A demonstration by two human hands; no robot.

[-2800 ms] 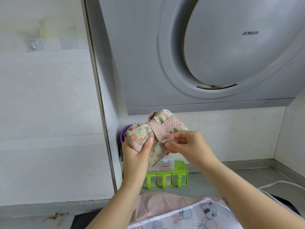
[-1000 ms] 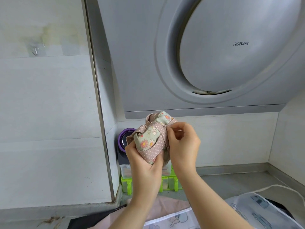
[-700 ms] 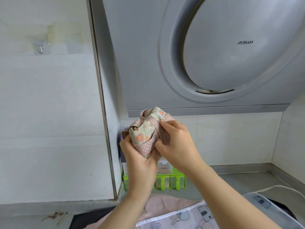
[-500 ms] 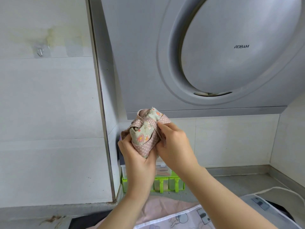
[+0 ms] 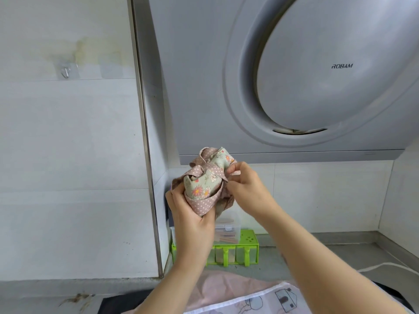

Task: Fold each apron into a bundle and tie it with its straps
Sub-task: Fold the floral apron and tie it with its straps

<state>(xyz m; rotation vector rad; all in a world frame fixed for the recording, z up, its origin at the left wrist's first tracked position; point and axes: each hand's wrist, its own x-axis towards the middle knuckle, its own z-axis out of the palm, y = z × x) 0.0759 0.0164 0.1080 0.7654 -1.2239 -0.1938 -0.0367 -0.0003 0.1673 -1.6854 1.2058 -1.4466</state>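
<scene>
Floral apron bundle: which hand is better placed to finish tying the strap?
Right, probably. The right hand has its fingers pinching the dotted strap at the side of the apron bundle, while the left hand grips it from below, steadying it.

Apron bundle (image 5: 201, 186) now tighter, rounder than 2.8 s ago; floral face turned toward me, and dotted strap (image 5: 212, 172) no longer lies as flat cross over front. My right grip (image 5: 244, 189) no longer holds loose strap end out at right; it now pinches strap against bundle's upper right. My left grip (image 5: 192, 214) moves from thumb on front to cupping bundle from below left.
</scene>
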